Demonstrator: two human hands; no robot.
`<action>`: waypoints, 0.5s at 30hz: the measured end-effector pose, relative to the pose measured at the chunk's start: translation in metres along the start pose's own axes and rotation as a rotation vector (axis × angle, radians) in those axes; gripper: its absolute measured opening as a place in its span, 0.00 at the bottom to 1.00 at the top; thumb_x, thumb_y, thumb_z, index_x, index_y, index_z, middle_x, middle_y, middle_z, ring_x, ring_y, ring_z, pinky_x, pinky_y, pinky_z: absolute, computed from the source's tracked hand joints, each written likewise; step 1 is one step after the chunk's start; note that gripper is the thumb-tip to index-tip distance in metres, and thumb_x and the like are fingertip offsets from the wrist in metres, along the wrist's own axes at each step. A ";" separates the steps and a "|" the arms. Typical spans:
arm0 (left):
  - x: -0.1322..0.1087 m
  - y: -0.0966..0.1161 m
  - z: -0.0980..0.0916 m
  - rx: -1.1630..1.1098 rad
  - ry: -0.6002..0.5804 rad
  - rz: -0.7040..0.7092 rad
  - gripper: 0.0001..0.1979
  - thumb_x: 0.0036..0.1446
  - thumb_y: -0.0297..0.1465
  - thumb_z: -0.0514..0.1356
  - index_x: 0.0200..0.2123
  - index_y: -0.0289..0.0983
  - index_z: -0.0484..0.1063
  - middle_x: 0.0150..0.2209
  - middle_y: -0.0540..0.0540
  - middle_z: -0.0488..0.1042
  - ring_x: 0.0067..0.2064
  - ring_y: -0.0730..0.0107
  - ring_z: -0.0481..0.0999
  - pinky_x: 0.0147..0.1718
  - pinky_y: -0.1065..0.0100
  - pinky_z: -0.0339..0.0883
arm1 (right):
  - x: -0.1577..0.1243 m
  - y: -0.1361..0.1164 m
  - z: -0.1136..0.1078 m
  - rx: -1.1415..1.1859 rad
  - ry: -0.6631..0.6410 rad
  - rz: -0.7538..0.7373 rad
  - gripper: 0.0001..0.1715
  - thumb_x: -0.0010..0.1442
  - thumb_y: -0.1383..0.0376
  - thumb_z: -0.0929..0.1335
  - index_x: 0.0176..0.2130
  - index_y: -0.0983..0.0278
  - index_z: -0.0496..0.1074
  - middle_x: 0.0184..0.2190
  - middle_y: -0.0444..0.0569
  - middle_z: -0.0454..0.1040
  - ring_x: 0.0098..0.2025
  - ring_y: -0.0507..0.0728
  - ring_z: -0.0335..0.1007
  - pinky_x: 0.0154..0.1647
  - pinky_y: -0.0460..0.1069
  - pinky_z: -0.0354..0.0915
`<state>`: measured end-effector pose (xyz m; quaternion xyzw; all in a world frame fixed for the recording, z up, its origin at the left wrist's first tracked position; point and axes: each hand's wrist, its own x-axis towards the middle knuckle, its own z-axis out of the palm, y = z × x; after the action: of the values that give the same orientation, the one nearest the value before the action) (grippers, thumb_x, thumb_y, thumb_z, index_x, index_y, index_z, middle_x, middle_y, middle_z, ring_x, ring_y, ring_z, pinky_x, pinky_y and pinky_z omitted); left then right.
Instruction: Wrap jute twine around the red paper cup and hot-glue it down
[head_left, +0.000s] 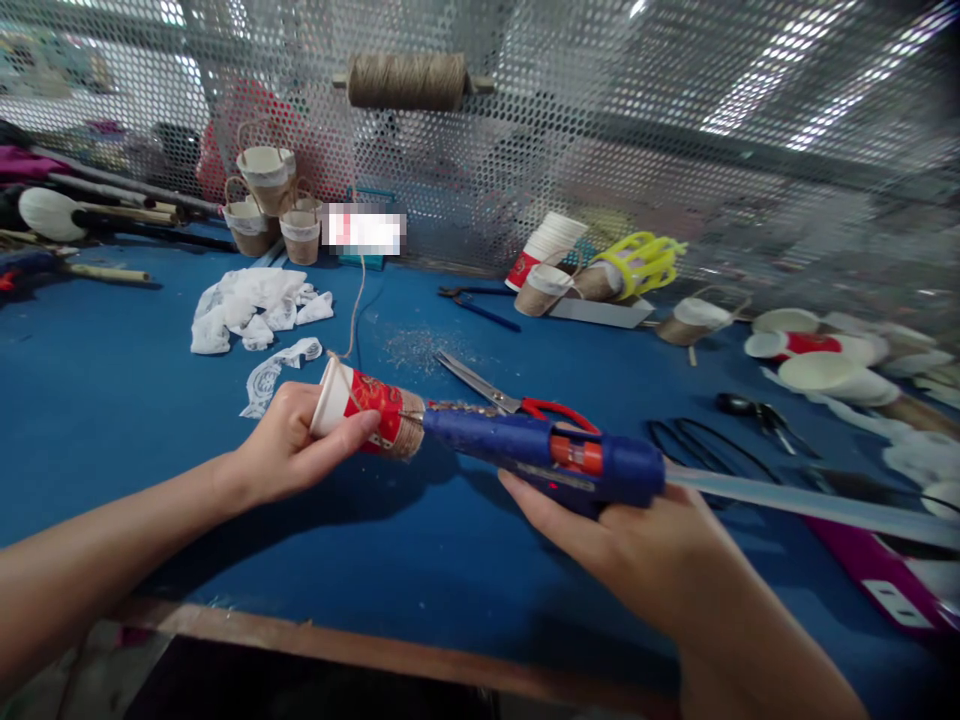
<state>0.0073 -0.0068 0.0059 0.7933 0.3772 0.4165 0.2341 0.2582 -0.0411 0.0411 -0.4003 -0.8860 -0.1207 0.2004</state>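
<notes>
My left hand (289,440) grips a red and white paper cup (365,395), tilted on its side with its rim toward the left. Brown twine is wound around the cup's base end, and a strand of twine (358,310) runs from the cup up toward the back. A blue hot glue gun (495,445) is held in my right hand (637,550), its nozzle at the twine-wrapped end of the cup. From the gun's rear sticks a long translucent glue stick (787,502). Behind the gun lie scissors (480,380) with red handles.
White lace strips (255,305) and twine-covered cups (259,225) are at the back left. Pliers (480,305), stacked paper cups (551,245) and a yellow mesh-wrapped roll (637,265) stand toward the back. A twine spool (406,82) hangs on the perforated panel. A magenta power strip (870,575) lies right.
</notes>
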 end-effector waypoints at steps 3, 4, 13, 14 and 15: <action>0.000 0.002 0.000 -0.060 -0.008 -0.051 0.17 0.54 0.28 0.53 0.14 0.37 0.61 0.13 0.55 0.56 0.16 0.80 0.52 0.15 0.73 0.47 | 0.002 0.000 -0.001 -0.122 0.041 -0.124 0.25 0.54 0.76 0.56 0.33 0.55 0.75 0.14 0.45 0.67 0.23 0.55 0.66 0.28 0.51 0.60; 0.000 0.002 0.000 -0.086 -0.016 -0.074 0.17 0.54 0.28 0.54 0.14 0.36 0.62 0.13 0.55 0.57 0.16 0.80 0.52 0.15 0.74 0.47 | 0.002 0.000 -0.001 -0.134 0.048 -0.138 0.25 0.54 0.77 0.55 0.33 0.56 0.75 0.13 0.45 0.67 0.23 0.56 0.66 0.29 0.51 0.60; 0.001 -0.002 0.006 -0.309 0.051 -0.378 0.15 0.52 0.35 0.56 0.17 0.33 0.66 0.15 0.54 0.60 0.17 0.80 0.54 0.14 0.76 0.50 | 0.014 -0.012 -0.003 0.194 -0.048 0.161 0.12 0.56 0.68 0.61 0.25 0.60 0.70 0.14 0.43 0.65 0.17 0.52 0.61 0.20 0.47 0.58; 0.001 -0.003 0.006 -0.318 0.054 -0.398 0.16 0.51 0.36 0.56 0.17 0.33 0.67 0.15 0.53 0.61 0.18 0.80 0.55 0.15 0.76 0.50 | 0.017 -0.014 -0.004 0.234 -0.069 0.204 0.11 0.55 0.69 0.61 0.25 0.60 0.70 0.15 0.42 0.65 0.17 0.51 0.61 0.18 0.46 0.58; 0.001 -0.004 0.006 -0.324 0.053 -0.416 0.16 0.51 0.36 0.56 0.17 0.33 0.67 0.15 0.53 0.61 0.18 0.79 0.56 0.15 0.76 0.51 | 0.019 -0.016 -0.006 0.271 -0.083 0.241 0.10 0.54 0.69 0.62 0.25 0.60 0.69 0.15 0.42 0.65 0.16 0.51 0.60 0.17 0.46 0.57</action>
<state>0.0110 -0.0039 0.0005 0.6398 0.4665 0.4350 0.4288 0.2358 -0.0412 0.0542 -0.4775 -0.8473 0.0414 0.2289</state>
